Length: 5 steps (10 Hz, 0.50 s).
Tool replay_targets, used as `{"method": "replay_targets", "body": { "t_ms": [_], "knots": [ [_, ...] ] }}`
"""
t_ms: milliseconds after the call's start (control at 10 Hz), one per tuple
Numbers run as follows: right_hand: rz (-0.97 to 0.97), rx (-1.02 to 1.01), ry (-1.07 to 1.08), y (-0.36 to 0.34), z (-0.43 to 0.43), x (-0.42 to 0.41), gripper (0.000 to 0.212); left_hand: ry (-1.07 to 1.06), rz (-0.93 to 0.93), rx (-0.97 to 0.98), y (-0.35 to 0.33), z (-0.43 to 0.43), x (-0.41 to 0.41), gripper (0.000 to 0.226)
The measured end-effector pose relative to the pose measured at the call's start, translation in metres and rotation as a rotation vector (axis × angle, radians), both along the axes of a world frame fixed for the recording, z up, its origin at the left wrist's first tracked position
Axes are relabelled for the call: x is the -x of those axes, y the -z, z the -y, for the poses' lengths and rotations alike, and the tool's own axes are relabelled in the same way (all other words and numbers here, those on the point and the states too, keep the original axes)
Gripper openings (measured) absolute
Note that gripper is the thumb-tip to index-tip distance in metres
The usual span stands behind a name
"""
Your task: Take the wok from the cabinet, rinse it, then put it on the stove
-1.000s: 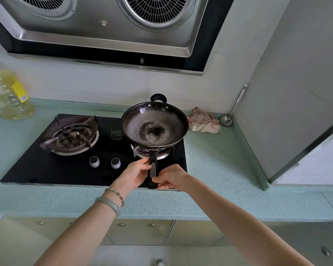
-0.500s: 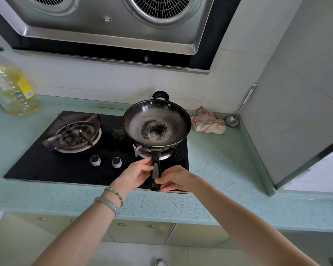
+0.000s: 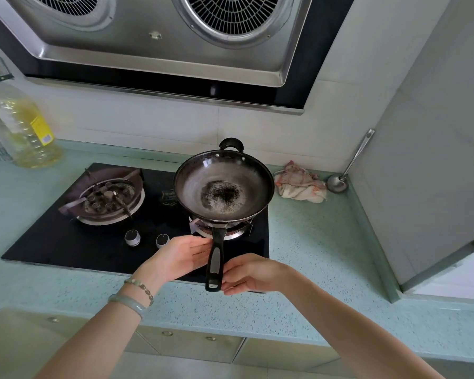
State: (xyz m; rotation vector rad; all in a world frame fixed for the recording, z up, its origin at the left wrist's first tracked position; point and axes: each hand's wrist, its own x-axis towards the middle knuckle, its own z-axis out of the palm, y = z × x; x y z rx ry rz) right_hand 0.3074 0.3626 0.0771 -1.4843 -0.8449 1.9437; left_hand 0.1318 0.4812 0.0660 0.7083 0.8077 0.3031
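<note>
Round black metal wok (image 3: 223, 187) on the right burner of the black glass gas stove (image 3: 93, 242), hands at its handle.
The long black handle (image 3: 216, 258) points toward the person. The left hand (image 3: 181, 255), fingers nearly straight, touches its left side; the right hand (image 3: 253, 273), fingers loosely extended, touches its end. Neither wraps it. A crumpled pale cloth (image 3: 298, 184) lies beside the stove.

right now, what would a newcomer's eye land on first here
The black wok sits on the right burner of the stove, its bottom speckled dark. Both hands flank its long handle: the left hand with straight fingers against it, the right hand touching its end. Above hangs a steel hood with two round grilles; a big oil bottle stands far left.
</note>
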Motion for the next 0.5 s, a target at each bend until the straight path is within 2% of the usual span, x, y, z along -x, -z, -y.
{"method": "replay_targets", "body": {
  "t_ms": [100, 200, 300, 400, 500],
  "knots": [
    [0.123, 0.032, -0.132, -0.012, -0.004, -0.008, 0.044, 0.097, -0.059, -0.07, -0.007, -0.007, 0.004, 0.036],
    [0.337, 0.009, -0.32, -0.043, -0.008, -0.016, 0.049, 0.227, -0.275, -0.362, -0.023, -0.017, 0.009, 0.03],
    [0.504, -0.079, -0.358, -0.076, -0.011, -0.021, 0.051, 0.49, -0.46, -0.654, -0.051, -0.03, 0.016, 0.043],
    [0.597, -0.221, -0.189, -0.112, -0.004, -0.022, 0.045, 0.55, -0.454, -0.862, -0.096, -0.027, 0.023, 0.042],
    [0.478, -0.429, 0.074, -0.132, 0.011, -0.016, 0.043, 0.41, -0.23, -0.99, -0.128, -0.015, 0.037, 0.039]
  ]
}}
